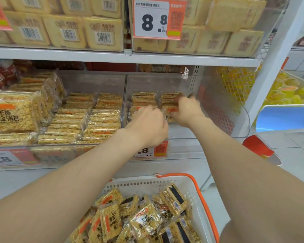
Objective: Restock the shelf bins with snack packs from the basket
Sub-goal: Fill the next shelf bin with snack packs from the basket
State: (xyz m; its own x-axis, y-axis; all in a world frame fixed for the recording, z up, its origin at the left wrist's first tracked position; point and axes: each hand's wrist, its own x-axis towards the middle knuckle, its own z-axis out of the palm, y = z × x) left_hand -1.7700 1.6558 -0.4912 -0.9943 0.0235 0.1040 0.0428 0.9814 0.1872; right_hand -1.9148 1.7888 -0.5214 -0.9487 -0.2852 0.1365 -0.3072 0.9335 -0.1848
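Both my arms reach into the right clear shelf bin on the middle shelf. My left hand lies with curled fingers over a snack pack at the bin's front left. My right hand grips a yellow snack pack with an orange label, standing it beside the rows of packs at the back of the bin. The white basket with orange handles sits below, holding several loose snack packs.
The left bin is packed with rows of the same yellow snack packs. Larger pale packs fill the upper shelf behind an 8.8 price tag. A yellow mesh basket and yellow goods stand at the right.
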